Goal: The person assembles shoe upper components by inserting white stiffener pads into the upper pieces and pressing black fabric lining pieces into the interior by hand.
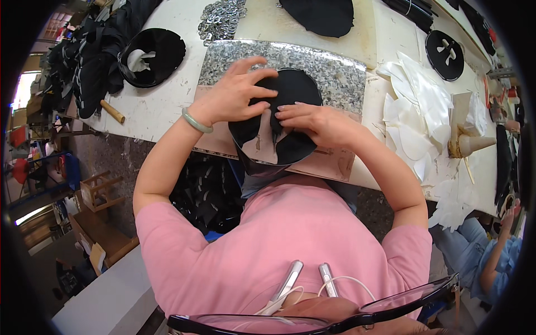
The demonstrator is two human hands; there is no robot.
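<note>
A black oval piece [298, 86] lies before me at the table's near edge, its near end overhanging toward my body. A beige inner strip [262, 142] shows through a gap in its black covering. My left hand [237, 92], with a pale green bangle at the wrist, rests its fingertips on the upper left of the piece, fingers spread apart. From the right, my right hand [312, 120] lies over the piece's middle, fingers stretched out flat along the gap's edge. The thumb of the right hand is partly hidden.
A speckled grey slab [340, 72] lies beneath the piece. Thin white sheets [416, 111] and a glue-stained container [460, 142] are on the right. At left are another black oval piece [167, 50], a wooden stick [113, 111] and heaped black pieces [92, 67]. Metal bits [220, 19] lie behind.
</note>
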